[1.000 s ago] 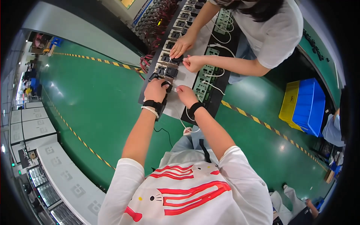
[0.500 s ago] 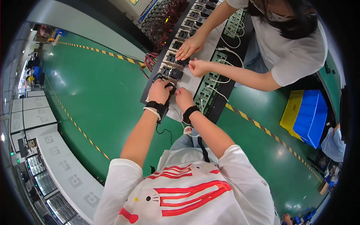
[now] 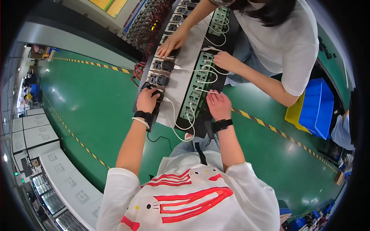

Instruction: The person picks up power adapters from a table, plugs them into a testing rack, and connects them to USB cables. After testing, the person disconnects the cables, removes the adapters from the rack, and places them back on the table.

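Note:
At the near end of the socket row, my left hand (image 3: 147,101) grips a black power adapter (image 3: 157,95), with the thumb on its near side. A white USB cable (image 3: 174,111) is plugged into this adapter and loops toward a green circuit board (image 3: 189,101). Over the board's right edge, my right hand (image 3: 219,106) has its fingers stretched out at a loose white cable (image 3: 208,91); whether they pinch it is hidden. More black adapters (image 3: 163,79) sit in white sockets beyond my left hand.
Across the bench, a co-worker's hand (image 3: 173,41) rests on the adapters, while the other hand (image 3: 227,62) is at cables by the board. Red wires (image 3: 139,71) bundle at the bench's left side. Blue and yellow bins (image 3: 314,109) stand on the green floor at right.
My right hand has left the adapter and moved right to the board's cables. My left hand stays at the adapter. The co-worker's right-side hand has moved from the adapters to the board.

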`<state>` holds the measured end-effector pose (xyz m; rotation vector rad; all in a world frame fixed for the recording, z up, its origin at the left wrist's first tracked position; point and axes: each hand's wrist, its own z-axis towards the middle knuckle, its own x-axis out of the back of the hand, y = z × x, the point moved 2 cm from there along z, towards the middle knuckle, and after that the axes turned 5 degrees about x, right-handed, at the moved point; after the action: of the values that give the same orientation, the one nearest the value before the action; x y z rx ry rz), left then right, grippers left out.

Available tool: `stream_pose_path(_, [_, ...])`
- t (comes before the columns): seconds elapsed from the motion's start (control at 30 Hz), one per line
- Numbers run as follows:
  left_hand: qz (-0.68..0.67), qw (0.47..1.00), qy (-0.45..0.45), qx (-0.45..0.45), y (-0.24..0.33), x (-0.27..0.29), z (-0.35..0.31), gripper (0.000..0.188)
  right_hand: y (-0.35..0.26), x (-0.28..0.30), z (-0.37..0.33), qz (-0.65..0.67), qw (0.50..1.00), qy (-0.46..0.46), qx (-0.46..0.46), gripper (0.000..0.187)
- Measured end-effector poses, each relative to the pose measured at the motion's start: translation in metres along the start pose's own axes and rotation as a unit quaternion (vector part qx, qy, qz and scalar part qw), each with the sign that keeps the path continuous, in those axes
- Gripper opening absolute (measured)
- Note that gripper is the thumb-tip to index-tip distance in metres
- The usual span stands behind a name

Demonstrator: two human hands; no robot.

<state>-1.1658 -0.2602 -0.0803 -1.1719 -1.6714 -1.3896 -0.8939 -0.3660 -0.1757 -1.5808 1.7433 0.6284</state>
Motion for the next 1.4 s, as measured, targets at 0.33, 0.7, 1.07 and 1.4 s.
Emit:
stream_pose_path(0.33, [0.007,0.999,-0.013,-0.041,-0.003,0.001,0.006,0.029,-0.12,0.054,0.049,0.154,0.98,0.022,0.123,0.022])
stream_pose_path(0.7, [0.015,0.99,0.126,-0.065,0.025,0.011,0.039,0.035,-0.048,-0.042,-0.022,-0.423,0.896,-0.135,0.011,0.025])
stream_pose_path(1.07, [0.001,0.999,0.011,0.051,0.037,-0.007,0.059,0.03,0.117,-0.098,0.059,-0.827,0.465,-0.276,0.152,0.024])
stream_pose_path(1.4, [-0.009,0.998,0.03,0.06,0.034,-0.01,0.057,0.034,0.113,-0.091,0.065,-0.795,0.512,-0.286,0.155,0.024])
